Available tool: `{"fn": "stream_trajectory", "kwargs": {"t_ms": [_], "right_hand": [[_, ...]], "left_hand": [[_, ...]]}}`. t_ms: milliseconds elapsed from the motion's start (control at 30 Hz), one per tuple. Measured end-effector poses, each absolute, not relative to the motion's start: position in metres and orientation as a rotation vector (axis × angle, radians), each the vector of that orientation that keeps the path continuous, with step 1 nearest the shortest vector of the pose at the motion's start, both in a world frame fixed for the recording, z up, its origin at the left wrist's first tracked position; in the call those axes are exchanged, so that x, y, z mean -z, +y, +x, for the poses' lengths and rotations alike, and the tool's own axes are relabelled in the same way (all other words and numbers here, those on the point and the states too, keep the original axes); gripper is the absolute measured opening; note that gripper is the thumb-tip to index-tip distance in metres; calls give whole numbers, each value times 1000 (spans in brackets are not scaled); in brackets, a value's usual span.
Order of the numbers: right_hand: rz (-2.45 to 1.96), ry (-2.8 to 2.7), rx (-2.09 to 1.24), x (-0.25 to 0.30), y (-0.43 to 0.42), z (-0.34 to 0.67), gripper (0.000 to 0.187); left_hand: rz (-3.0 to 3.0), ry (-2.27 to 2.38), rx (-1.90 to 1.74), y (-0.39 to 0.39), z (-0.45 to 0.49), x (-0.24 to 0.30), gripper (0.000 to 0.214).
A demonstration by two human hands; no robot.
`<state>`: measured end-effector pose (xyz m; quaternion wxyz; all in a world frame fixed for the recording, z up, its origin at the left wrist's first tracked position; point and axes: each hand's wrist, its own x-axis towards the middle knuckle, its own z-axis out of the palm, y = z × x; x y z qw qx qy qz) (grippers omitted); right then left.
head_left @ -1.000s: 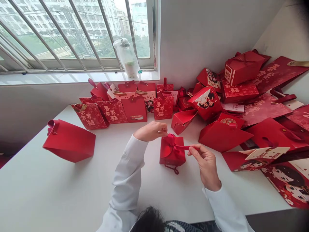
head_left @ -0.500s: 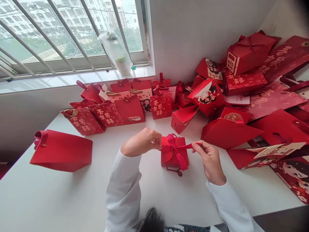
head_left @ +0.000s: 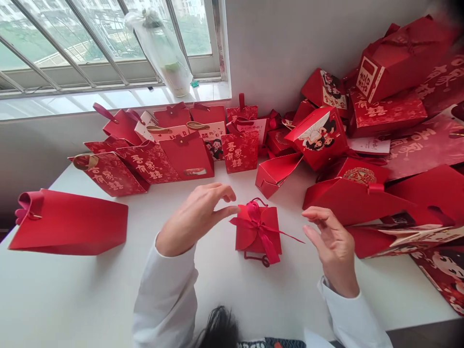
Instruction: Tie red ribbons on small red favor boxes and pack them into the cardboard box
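Observation:
A small red gift box [head_left: 243, 239] stands on the white table, its curved flaps folded over the top. Across it lies a magenta-red ribbon [head_left: 258, 224] tied in a bow, with loose ends out to both sides and down the front. Dark red cord handles show at the box's front and back. My left hand [head_left: 199, 212] hovers at the box's left, thumb and fingers apart, near the upper left corner. On the other side my right hand [head_left: 331, 246] is raised with fingers parted, just beyond the ribbon's right tail. Neither hand holds anything.
At the table's left stands a larger red bag [head_left: 76, 222]. Several red and white gift bags [head_left: 239, 151] line the wall below the window. A heap of red boxes and bags [head_left: 357, 195] covers the right side. A cup in a plastic bag [head_left: 174, 72] is on the sill.
Both hands have let go of the ribbon and moved outward, away from the box. The right ribbon tail, earlier pulled toward my right hand, now hangs loose. The view has shifted slightly.

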<state>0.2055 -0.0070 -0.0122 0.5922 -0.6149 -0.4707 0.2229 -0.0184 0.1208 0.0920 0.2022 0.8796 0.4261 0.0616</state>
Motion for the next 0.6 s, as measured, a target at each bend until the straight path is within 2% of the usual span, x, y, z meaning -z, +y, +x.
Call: {"fn": "stream_trajectory", "kwargs": {"t_ms": [100, 233, 333, 467, 600], "right_hand": [[-1446, -1350, -434, -4, -5, 199, 9], [-1516, -1614, -344, -14, 5, 184, 11], [-1552, -1646, -312, -13, 11, 176, 6], [-1568, -1601, -352, -12, 14, 173, 10], [-1591, -1592, -355, -15, 15, 172, 12]], "left_hand": [[2451, 1114, -303, 121, -4, -82, 19], [2407, 1089, -210, 125, 14, -62, 18], [2365, 1044, -189, 129, 22, -58, 12], [2260, 894, -350, 134, 26, -65, 12], [2126, 843, -358, 136, 24, -67, 11]]}}
